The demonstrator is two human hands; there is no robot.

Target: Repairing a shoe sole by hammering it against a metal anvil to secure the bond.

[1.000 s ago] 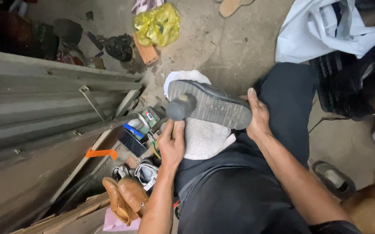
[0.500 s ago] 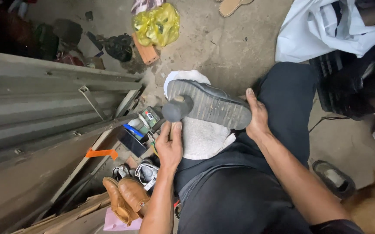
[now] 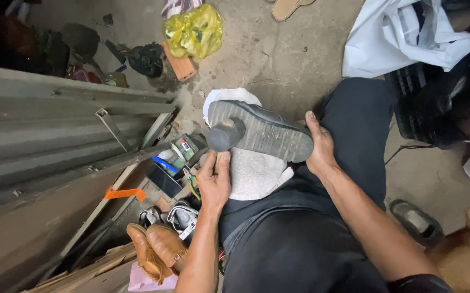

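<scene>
At lower centre, the left hand [image 3: 215,182] grips a hammer [image 3: 225,135], its round dark head resting on the shoe [image 3: 259,130]. The shoe lies sole-up on a white towel [image 3: 256,173], its long axis running left to right, ridged grey rubber. The right hand [image 3: 319,146] clasps its right end.

We wear dark, nearly black trousers of soft matte cloth [image 3: 354,141], creased at the knee and gathered in folds over the lap. Both our forearms are bare from wrist to elbow. Above the trousers' waist, at the right elbow, the rolled edge of a black sleeve [image 3: 417,283] just shows.
</scene>
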